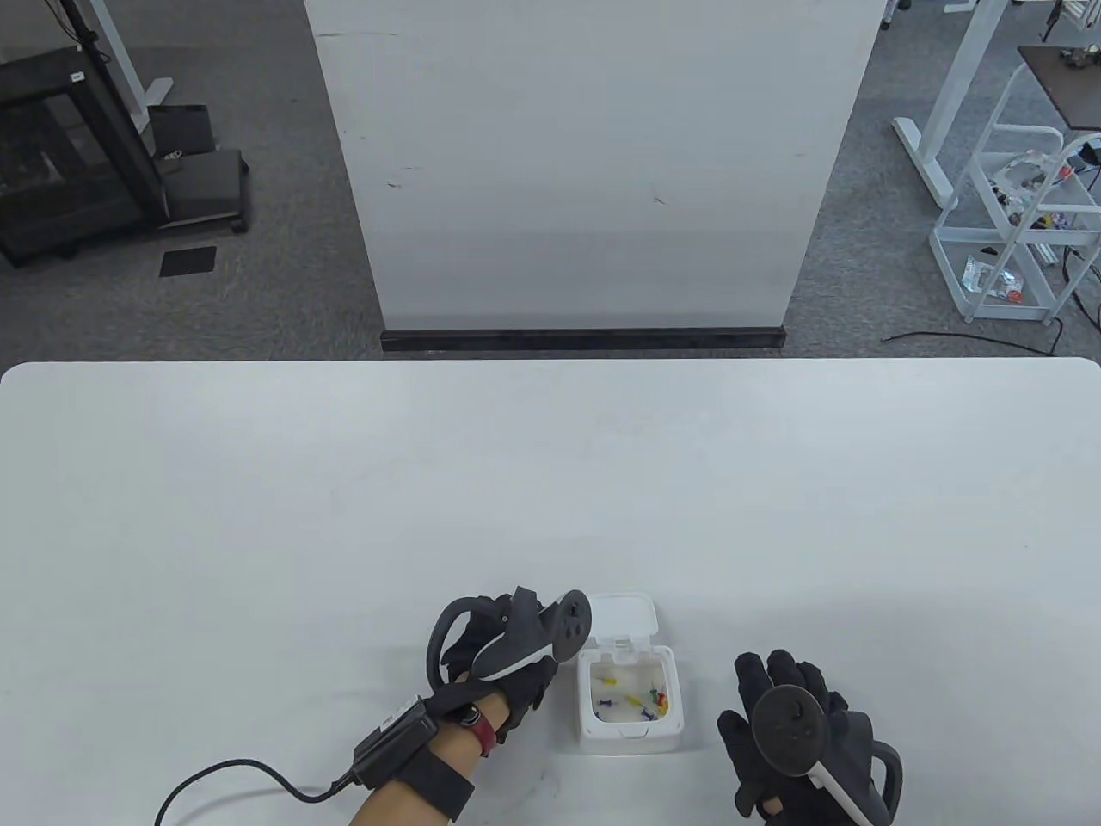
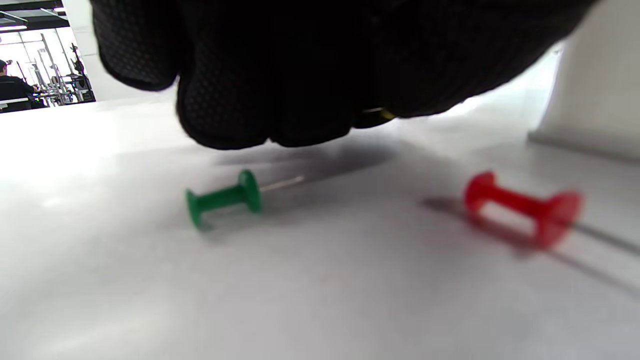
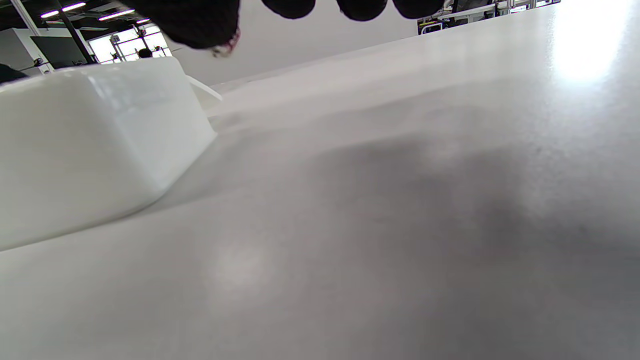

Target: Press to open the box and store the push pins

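Note:
The small white box [image 1: 628, 733] stands open near the table's front edge, its lid [image 1: 621, 618] tipped back, with several coloured push pins [image 1: 636, 699] inside. My left hand [image 1: 516, 684] hovers just left of it. In the left wrist view the fingers [image 2: 270, 90] are curled low over the table and pinch a small yellow pin [image 2: 380, 114], mostly hidden. A green pin [image 2: 225, 199] and a red pin [image 2: 520, 210] lie on the table below them. My right hand [image 1: 778, 710] lies flat to the right of the box, fingers spread and holding nothing.
The white table [image 1: 550, 482] stretches far beyond the box. A cable [image 1: 241, 779] trails from the left wrist strap. In the right wrist view the box's side wall [image 3: 100, 145] is close on the left, fingertips [image 3: 200, 20] at the top.

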A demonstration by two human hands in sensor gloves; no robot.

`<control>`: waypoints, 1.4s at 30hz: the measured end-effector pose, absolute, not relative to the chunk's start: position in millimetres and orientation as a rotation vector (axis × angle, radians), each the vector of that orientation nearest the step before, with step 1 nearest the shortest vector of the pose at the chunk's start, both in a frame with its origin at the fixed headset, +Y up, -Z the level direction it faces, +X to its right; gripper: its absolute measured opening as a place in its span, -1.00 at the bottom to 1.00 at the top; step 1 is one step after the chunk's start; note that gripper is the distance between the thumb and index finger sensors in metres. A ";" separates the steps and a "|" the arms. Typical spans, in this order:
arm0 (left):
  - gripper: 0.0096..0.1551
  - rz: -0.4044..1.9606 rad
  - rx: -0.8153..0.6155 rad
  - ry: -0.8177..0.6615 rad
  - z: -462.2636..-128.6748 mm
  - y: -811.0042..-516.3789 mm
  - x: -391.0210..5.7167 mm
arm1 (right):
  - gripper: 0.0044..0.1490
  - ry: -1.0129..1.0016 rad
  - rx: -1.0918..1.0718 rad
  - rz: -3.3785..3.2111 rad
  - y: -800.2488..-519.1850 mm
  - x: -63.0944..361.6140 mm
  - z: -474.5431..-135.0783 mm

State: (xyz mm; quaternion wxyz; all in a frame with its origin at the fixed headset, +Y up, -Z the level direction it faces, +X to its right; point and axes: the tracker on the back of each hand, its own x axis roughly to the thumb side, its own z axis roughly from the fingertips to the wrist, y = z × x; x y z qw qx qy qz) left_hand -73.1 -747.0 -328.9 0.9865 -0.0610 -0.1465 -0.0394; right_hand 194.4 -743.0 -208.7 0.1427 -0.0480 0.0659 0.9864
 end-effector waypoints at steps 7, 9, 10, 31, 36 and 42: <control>-0.57 0.135 -0.065 -0.338 -311.9 -706.7 -75.5 | -0.11 0.191 -0.136 2.846 -743.1 193.1 -208.8; -0.57 0.139 -0.041 -0.395 -300.4 -696.8 -65.4 | -0.11 0.191 -0.134 2.847 -743.2 192.8 -208.7; -0.57 0.140 -0.038 -0.423 -294.7 -693.3 -59.0 | -0.11 0.192 -0.133 2.848 -743.2 192.7 -208.7; -0.59 0.132 -0.031 -0.429 -287.7 -685.8 -57.4 | -0.11 0.192 -0.134 2.836 -743.1 194.2 -208.1; -0.60 0.110 -0.082 -0.287 -300.3 -688.4 -101.9 | -0.11 0.194 -0.133 2.837 -743.3 193.9 -208.1; -0.55 0.015 -0.148 -0.211 -305.9 -718.3 -128.7 | -0.11 0.200 -0.132 2.841 -743.9 193.4 -208.5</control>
